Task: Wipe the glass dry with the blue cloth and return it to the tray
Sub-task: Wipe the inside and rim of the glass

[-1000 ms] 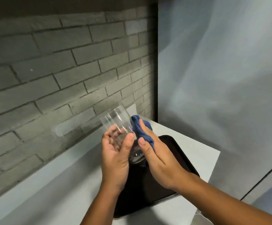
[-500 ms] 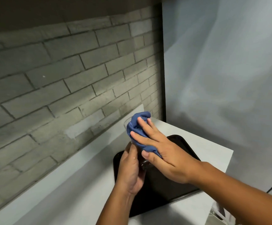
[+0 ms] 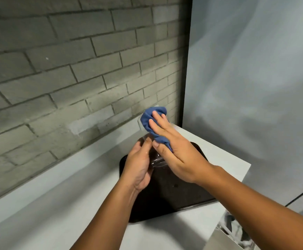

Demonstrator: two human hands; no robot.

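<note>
A clear drinking glass (image 3: 157,160) is held tilted above the black tray (image 3: 174,195), mostly hidden between my two hands. My left hand (image 3: 139,165) grips the glass from the left, fingers curled round its side. My right hand (image 3: 176,152) lies over the glass with straight fingers and presses the bunched blue cloth (image 3: 151,121) against it. The cloth bulges out past my fingertips at the glass's far end. Only the glass's base and a sliver of its wall show.
The tray lies on a white counter (image 3: 56,210) that runs along a grey brick wall (image 3: 74,69). The counter ends at the right, near a pale wall (image 3: 255,87). Something metallic (image 3: 233,231) sits below the counter's right edge.
The glass was plainly visible a second ago; now my right hand and the cloth cover it. The cloth has slid up toward the glass's far end. My left hand has turned round the glass.
</note>
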